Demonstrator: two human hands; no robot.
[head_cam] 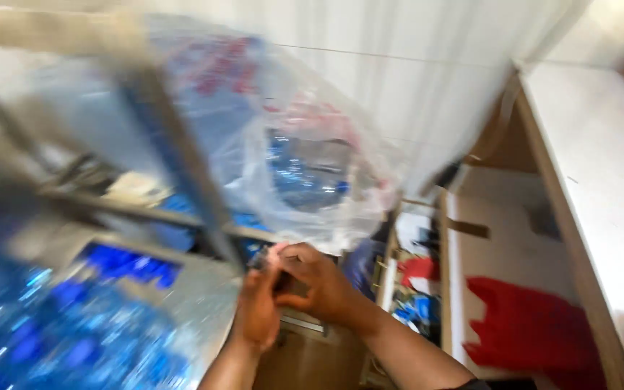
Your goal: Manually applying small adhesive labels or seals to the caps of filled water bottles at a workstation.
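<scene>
White curtain hanging across the upper background. Pale counter with wooden edging along the right side. Red cloth lying bunched on a lower pale surface below that counter, lower right. Blurred metal rack frame crossing the left half, one slanted post, one horizontal bar. Mass of small blue pieces under shiny film, lower left, too blurred to identify. Narrow shelf gap near centre holding mixed red, blue and dark items, indistinct.
</scene>
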